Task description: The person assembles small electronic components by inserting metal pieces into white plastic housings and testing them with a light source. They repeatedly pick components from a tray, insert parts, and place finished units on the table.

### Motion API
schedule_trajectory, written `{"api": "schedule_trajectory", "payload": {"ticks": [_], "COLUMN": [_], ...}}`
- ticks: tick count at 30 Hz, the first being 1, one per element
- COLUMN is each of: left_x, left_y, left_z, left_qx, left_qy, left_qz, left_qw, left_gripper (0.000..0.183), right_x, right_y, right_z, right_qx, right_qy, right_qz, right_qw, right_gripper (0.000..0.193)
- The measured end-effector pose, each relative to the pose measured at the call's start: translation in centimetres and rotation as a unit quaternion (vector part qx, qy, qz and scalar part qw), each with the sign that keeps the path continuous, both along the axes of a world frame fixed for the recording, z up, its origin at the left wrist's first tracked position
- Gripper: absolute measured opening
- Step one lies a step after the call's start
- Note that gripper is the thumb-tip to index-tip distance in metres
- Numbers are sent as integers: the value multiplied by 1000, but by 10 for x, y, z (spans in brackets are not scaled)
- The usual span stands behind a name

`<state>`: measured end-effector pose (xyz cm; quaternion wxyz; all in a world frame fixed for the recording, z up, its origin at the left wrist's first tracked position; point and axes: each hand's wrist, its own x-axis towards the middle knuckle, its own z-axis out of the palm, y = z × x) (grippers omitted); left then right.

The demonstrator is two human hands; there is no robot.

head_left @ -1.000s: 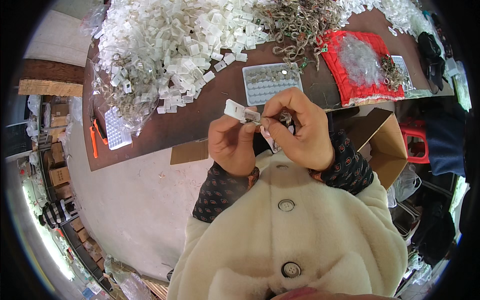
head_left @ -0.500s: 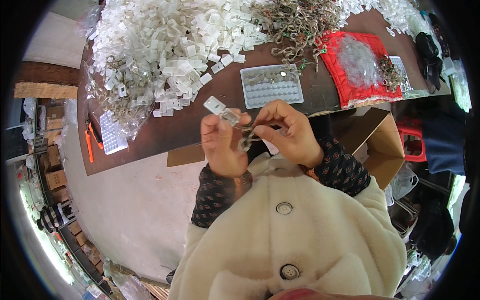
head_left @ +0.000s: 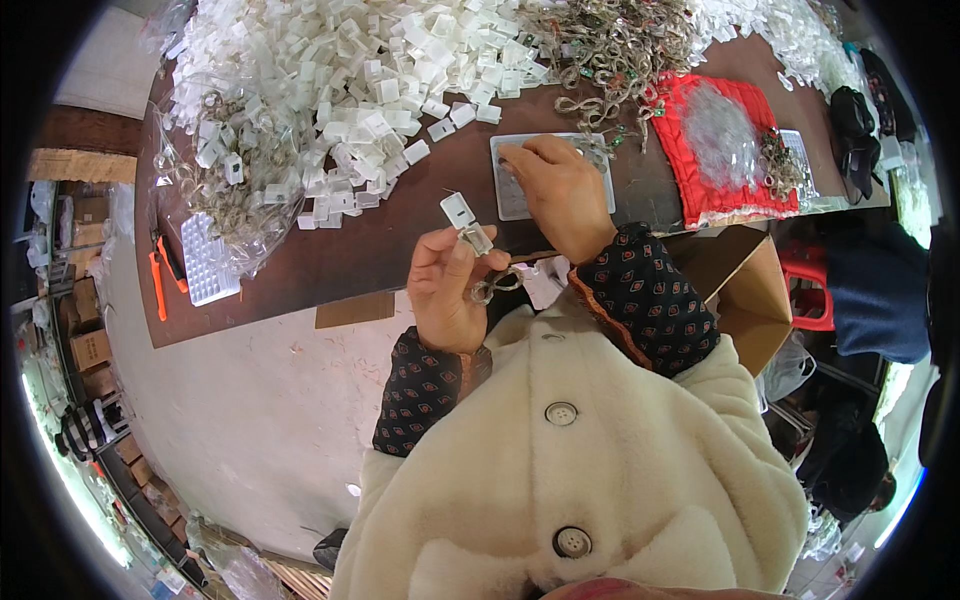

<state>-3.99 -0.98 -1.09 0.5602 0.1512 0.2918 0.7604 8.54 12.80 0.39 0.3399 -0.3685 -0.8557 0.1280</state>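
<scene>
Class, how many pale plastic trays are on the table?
3: one tray beneath the right hand, one beside the orange-handled tool, one by the red cloth, partly covered; others may be hidden.

At the centre of the frame, my case [head_left: 458, 211] is white with a dark mark. My sleeves [head_left: 655, 300] are black, dotted with small orange and pale diamonds; my coat [head_left: 650, 460], lower centre, is plain cream. Up top I see white cases [head_left: 350, 60], a pale grey tray [head_left: 508, 200], a red cloth [head_left: 690, 185] and a dark brown table [head_left: 350, 248]. Far left, my pliers [head_left: 158, 285] are orange and black.
</scene>
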Motion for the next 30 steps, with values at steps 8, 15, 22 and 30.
{"api": "schedule_trajectory", "payload": {"ticks": [8, 15, 22, 30], "left_x": [-9, -7, 5, 3], "left_y": [1, 3, 6, 3], "left_z": [1, 11, 21, 22], "left_qx": [3, 27, 53, 11], "left_qy": [14, 13, 44, -31], "left_qz": [-7, 21, 23, -54], "left_qw": [1000, 999, 997, 998], "left_gripper": [15, 17, 15, 12], "right_x": [-10, 3, 10, 12], "right_y": [-1, -27, -53, -52], "right_z": [-1, 49, 69, 65], "right_qx": [7, -126, -68, -57], "right_qy": [-43, 135, 119, 134], "right_qz": [-16, 117, 168, 139], "right_qw": [999, 976, 976, 980], "right_gripper": [16, 15, 22, 26]}}
